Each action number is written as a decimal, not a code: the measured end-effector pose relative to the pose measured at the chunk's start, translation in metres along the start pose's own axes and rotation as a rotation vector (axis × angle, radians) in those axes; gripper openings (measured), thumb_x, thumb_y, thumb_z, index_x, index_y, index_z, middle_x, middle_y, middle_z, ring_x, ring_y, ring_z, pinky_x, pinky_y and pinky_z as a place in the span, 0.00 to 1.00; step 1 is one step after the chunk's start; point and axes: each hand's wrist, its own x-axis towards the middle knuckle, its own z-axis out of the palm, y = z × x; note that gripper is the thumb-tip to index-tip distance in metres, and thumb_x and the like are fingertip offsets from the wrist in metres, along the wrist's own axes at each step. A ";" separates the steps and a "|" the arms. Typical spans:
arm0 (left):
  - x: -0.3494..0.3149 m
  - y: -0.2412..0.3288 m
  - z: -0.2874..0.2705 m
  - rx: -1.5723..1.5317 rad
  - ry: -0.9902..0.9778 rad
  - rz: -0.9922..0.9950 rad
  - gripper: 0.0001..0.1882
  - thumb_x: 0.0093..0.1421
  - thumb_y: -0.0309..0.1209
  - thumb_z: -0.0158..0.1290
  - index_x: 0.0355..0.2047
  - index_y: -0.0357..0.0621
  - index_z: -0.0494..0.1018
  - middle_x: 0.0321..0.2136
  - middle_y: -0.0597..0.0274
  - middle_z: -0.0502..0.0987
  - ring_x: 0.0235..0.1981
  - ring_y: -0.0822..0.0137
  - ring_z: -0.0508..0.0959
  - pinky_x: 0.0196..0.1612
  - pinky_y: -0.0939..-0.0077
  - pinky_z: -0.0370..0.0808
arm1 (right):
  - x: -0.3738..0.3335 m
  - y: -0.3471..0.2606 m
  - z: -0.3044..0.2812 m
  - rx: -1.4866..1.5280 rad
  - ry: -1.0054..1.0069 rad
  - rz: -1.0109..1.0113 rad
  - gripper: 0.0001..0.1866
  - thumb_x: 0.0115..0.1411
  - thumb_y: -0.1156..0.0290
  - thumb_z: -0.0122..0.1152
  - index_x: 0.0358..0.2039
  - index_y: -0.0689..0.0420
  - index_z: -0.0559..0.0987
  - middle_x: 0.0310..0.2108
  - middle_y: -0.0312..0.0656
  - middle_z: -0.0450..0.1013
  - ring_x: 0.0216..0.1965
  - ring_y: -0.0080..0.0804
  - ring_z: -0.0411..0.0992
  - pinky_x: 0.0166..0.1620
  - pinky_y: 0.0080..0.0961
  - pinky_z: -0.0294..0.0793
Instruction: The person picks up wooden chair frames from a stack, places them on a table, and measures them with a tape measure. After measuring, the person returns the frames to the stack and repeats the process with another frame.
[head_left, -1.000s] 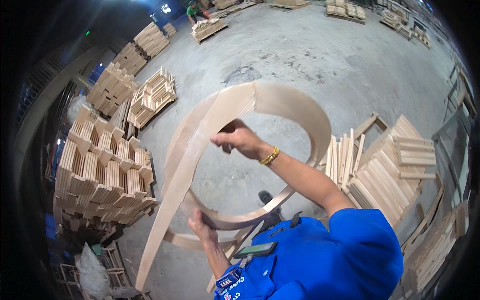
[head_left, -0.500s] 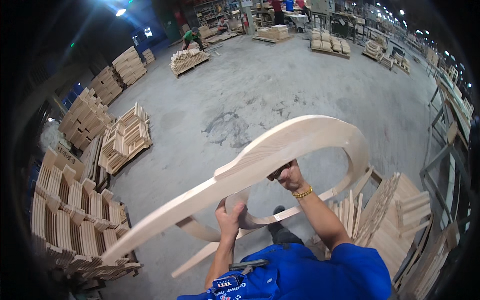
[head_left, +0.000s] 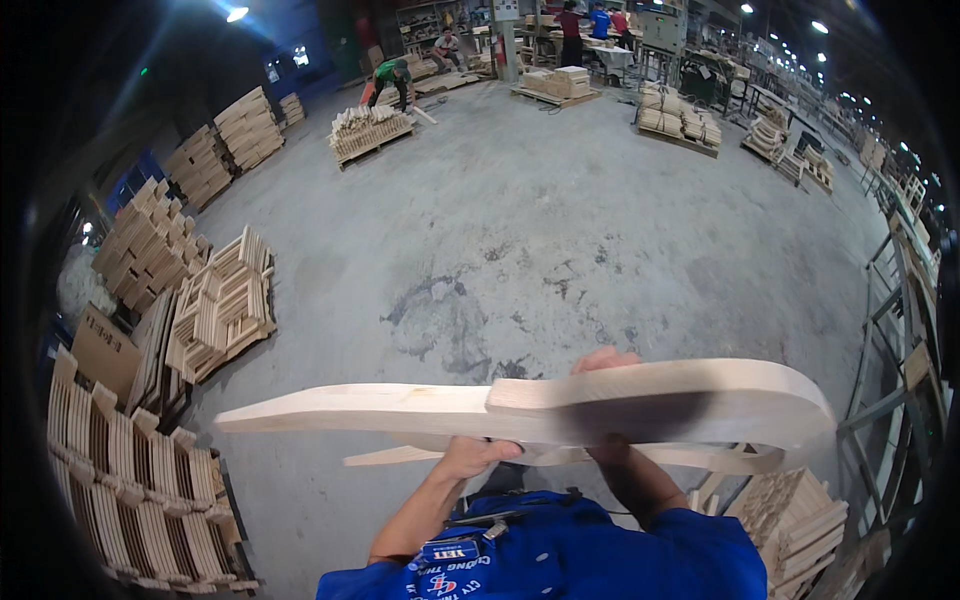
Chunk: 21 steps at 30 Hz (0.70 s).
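A pale curved wooden frame, with a long tapering arm and a rounded loop at the right, spans the view in front of my body. My left hand grips its near side around the middle, thumb along the wood. My right hand is mostly hidden behind the thick curved part; a bit of it shows above the far edge, and the forearm passes behind the wood. Whatever is in that hand is out of sight. A dark shadow falls across the wood there.
Stacked wooden parts stand at the left, beside a pallet of frames. More wooden pieces lie at the lower right, near a metal rack. A co-worker in green bends over a loaded pallet farther off.
The wooden frame has swung from a slant to nearly level and come lower and nearer. My right hand, earlier visible inside the loop with a small dark block, is now mostly hidden behind the wood.
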 end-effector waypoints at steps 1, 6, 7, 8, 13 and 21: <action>0.028 -0.011 -0.009 -0.064 -0.017 -0.056 0.34 0.43 0.29 0.66 0.50 0.36 0.66 0.44 0.59 0.72 0.47 0.66 0.70 0.49 0.70 0.68 | 0.019 0.014 -0.008 -0.060 -0.032 0.008 0.33 0.44 0.43 0.65 0.36 0.54 0.62 0.31 0.38 0.60 0.32 0.27 0.58 0.34 0.25 0.62; 0.171 -0.023 -0.030 -0.214 -0.248 -0.279 0.36 0.41 0.27 0.66 0.52 0.38 0.65 0.45 0.57 0.72 0.50 0.63 0.69 0.52 0.68 0.67 | 0.114 0.056 -0.060 -0.278 -0.209 0.116 0.24 0.50 0.51 0.62 0.36 0.54 0.66 0.34 0.42 0.61 0.32 0.34 0.63 0.33 0.29 0.64; 0.203 -0.018 -0.026 -0.212 -0.313 -0.326 0.37 0.40 0.28 0.67 0.52 0.38 0.65 0.45 0.56 0.72 0.49 0.63 0.69 0.52 0.68 0.67 | 0.135 0.064 -0.073 -0.302 -0.239 0.107 0.22 0.51 0.52 0.62 0.37 0.54 0.67 0.34 0.43 0.62 0.32 0.36 0.64 0.33 0.29 0.65; 0.237 -0.007 -0.019 -0.199 -0.366 -0.375 0.37 0.39 0.29 0.67 0.51 0.37 0.65 0.45 0.56 0.72 0.49 0.62 0.70 0.51 0.68 0.68 | 0.156 0.074 -0.078 -0.318 -0.230 0.019 0.24 0.50 0.51 0.63 0.38 0.54 0.67 0.33 0.42 0.62 0.32 0.36 0.64 0.32 0.29 0.65; 0.389 -0.084 -0.007 -0.355 -0.713 -0.273 0.36 0.39 0.32 0.68 0.50 0.37 0.67 0.46 0.54 0.72 0.48 0.61 0.72 0.51 0.66 0.69 | 0.246 0.129 -0.122 -0.236 -0.134 0.046 0.25 0.49 0.52 0.64 0.39 0.55 0.66 0.31 0.37 0.61 0.32 0.34 0.61 0.30 0.29 0.62; 0.631 -0.087 0.074 -0.440 -0.810 -0.318 0.35 0.40 0.33 0.69 0.49 0.36 0.68 0.42 0.54 0.75 0.45 0.62 0.74 0.46 0.68 0.73 | 0.375 0.218 -0.265 -0.558 0.561 -0.101 0.37 0.36 0.47 0.72 0.39 0.53 0.61 0.30 0.31 0.56 0.32 0.26 0.57 0.33 0.29 0.60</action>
